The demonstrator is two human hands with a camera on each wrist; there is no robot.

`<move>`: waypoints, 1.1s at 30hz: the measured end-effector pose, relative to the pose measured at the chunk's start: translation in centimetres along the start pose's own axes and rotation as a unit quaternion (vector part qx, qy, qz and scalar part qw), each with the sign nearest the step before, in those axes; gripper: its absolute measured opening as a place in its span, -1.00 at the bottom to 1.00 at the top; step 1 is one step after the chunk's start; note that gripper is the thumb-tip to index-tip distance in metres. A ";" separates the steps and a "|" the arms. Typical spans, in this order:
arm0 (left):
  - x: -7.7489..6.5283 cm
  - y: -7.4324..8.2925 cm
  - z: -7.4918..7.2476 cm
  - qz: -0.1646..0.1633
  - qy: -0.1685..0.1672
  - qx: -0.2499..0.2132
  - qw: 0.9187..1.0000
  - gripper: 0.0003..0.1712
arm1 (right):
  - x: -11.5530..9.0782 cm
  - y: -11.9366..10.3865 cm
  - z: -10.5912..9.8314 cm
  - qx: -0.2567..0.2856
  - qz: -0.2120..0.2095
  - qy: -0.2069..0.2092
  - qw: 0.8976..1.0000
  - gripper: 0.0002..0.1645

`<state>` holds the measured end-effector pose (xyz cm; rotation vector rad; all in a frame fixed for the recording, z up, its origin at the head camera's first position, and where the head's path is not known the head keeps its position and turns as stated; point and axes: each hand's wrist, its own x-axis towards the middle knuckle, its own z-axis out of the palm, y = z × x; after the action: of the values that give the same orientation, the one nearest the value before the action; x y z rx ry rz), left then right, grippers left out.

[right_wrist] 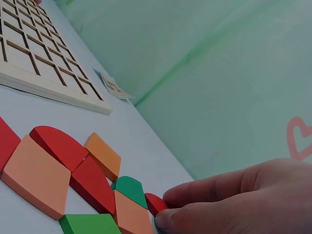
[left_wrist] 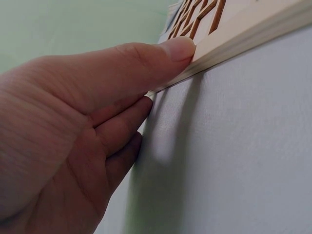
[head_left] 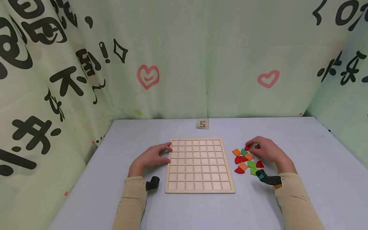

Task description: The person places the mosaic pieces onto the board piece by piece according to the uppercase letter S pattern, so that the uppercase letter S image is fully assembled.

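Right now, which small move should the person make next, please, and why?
Perhaps lift the red piece that the right hand pinches and bring it over the grid board: the board looks empty, and the left hand touches its left edge.

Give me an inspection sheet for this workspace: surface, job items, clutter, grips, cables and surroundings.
Surface: white tabletop.
Job items: wooden grid board lying flat; red, orange and green tiles grouped to its right, some touching; small grid-printed card behind the board.
Clutter: nothing seen.
Grips: left-hand grip touches the board's left edge, thumb on the rim; right-hand grip pinches a red tile at the far end of the group. Each wrist wears a black camera.
Cables: nothing seen.
Surroundings: pale green curtain with black writing and red heart outlines.
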<state>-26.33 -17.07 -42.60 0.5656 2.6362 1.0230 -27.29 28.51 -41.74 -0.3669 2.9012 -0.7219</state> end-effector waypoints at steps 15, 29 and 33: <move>0.1 -0.1 0.1 0.006 -0.002 0.001 1.000 -0.57 | -0.3 -0.1 0.2 0.004 0.010 0.001 1.000 -0.61; 0.0 -0.2 0.1 0.005 -0.001 0.005 1.000 -0.57 | -0.3 -0.3 0.1 0.009 -0.012 0.013 1.000 -0.64; 0.0 -0.1 0.0 0.008 0.000 0.003 1.000 -0.56 | -0.2 -0.5 0.0 0.012 -0.014 0.017 1.000 -0.63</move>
<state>-26.32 -17.16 -42.69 0.5876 2.6406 1.0195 -27.00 28.17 -41.48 -0.3962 2.9215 -0.7751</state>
